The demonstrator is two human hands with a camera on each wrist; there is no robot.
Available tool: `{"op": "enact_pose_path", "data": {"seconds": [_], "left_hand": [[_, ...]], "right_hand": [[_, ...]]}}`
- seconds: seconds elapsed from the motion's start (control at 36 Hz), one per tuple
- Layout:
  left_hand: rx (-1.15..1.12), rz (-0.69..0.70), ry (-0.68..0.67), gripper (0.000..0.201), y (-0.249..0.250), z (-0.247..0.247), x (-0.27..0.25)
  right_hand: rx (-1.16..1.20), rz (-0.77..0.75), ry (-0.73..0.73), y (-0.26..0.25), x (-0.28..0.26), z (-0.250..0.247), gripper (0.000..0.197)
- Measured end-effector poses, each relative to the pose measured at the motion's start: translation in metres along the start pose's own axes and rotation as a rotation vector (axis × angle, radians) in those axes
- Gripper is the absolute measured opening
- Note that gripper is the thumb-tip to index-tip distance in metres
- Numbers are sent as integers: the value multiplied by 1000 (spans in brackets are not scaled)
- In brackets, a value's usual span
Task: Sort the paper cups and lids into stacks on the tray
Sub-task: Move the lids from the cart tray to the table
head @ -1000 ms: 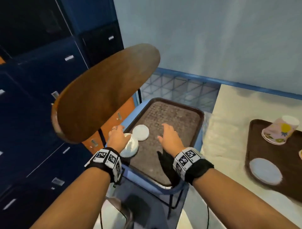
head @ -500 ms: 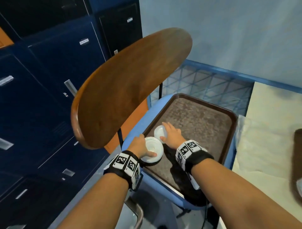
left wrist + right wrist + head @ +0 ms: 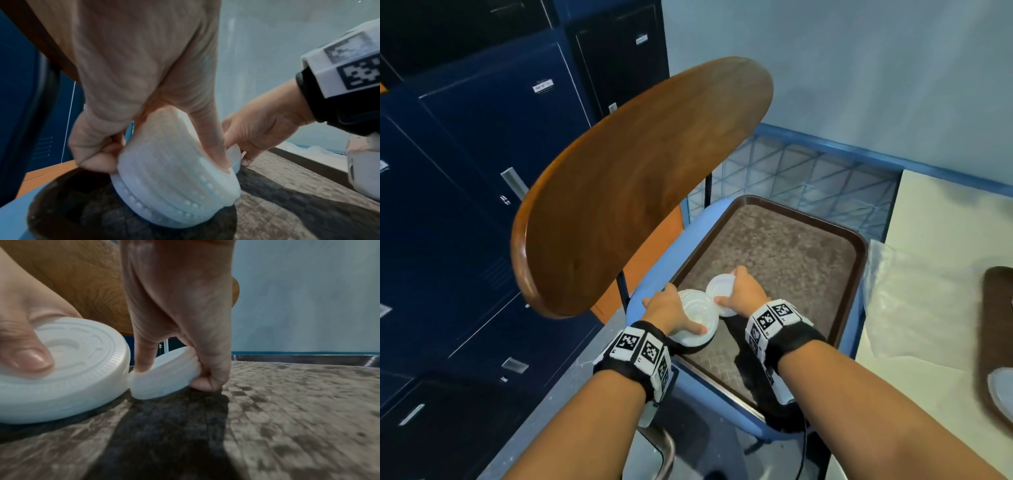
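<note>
A brown tray (image 3: 858, 250) lies on a blue chair seat. At its near left corner my left hand (image 3: 674, 315) grips a stack of white lids (image 3: 697, 320), thumb on top and fingers curled round the far rim; the left wrist view shows the lid stack (image 3: 176, 181) resting on the tray. Just right of it my right hand (image 3: 726, 287) pinches a single white lid (image 3: 719, 289) by its edges. That lid (image 3: 164, 381) is tilted, its far side lifted off the tray, and it touches the lid stack (image 3: 61, 378). No cups show on this tray.
A wooden chair back (image 3: 637, 178) overhangs the tray's left side. Dark blue lockers (image 3: 465, 171) fill the left. On the cream table (image 3: 945, 219) to the right lie a clear plastic bag (image 3: 914, 298) and a second brown tray (image 3: 996, 308) with a lid (image 3: 1001, 390).
My right hand moved left from the tray's middle to the single lid and pinched it, lifting one edge. My left hand kept the lid stack at the tray's corner.
</note>
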State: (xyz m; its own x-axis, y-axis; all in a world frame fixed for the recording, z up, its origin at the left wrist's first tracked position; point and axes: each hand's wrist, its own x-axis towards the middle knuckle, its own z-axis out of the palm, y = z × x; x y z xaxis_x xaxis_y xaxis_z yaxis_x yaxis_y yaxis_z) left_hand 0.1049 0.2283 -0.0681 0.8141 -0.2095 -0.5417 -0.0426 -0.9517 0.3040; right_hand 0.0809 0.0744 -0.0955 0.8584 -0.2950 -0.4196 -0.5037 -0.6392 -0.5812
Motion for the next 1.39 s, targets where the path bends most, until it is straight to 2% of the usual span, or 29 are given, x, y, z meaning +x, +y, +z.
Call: {"op": "enact_pose_path", "data": {"seconds": [0.14,0.22,0.36,0.42,0.53,0.58,0.69,0.78,0.89,0.94,1.03,1.11,1.22,1.39], "left_hand": [[-101,31,11,85,6,-2,-7],[-242,82,6,80,15,-2,-14],[-525,180,-72,99,50,8,-29],[-570,226,-117,87,72,16,-46],[-703,356,-245,33,123,40,-95],[-708,412,-307,26,145,58,-118],[-788,428,-417,24,183,102,-154],[-751,440,-548,48,211,132,-174],[-690,453,-667,62,240,165,-203],[-644,442,-716,57,248,183,-218],[-565,384,-808,50,253,207,-236],[-484,327,-890,60,252,225,-250],[-420,246,-889,66,249,239,-254],[-331,270,-824,36,244,245,-254]], "right_hand": [[165,13,84,15,-19,-9,44],[297,-5,189,30,-42,-23,41],[403,-41,369,72,-96,-56,43],[448,-35,428,93,-120,-69,42],[526,24,498,140,-173,-93,41],[550,57,547,167,-201,-103,41],[615,135,629,218,-257,-120,40],[661,188,680,255,-299,-128,36],[678,245,666,301,-349,-132,30],[647,257,639,323,-371,-130,30],[616,301,548,353,-395,-126,30],[625,340,454,377,-410,-120,30],[657,351,392,394,-412,-116,29],[543,345,411,399,-394,-105,30]]}}
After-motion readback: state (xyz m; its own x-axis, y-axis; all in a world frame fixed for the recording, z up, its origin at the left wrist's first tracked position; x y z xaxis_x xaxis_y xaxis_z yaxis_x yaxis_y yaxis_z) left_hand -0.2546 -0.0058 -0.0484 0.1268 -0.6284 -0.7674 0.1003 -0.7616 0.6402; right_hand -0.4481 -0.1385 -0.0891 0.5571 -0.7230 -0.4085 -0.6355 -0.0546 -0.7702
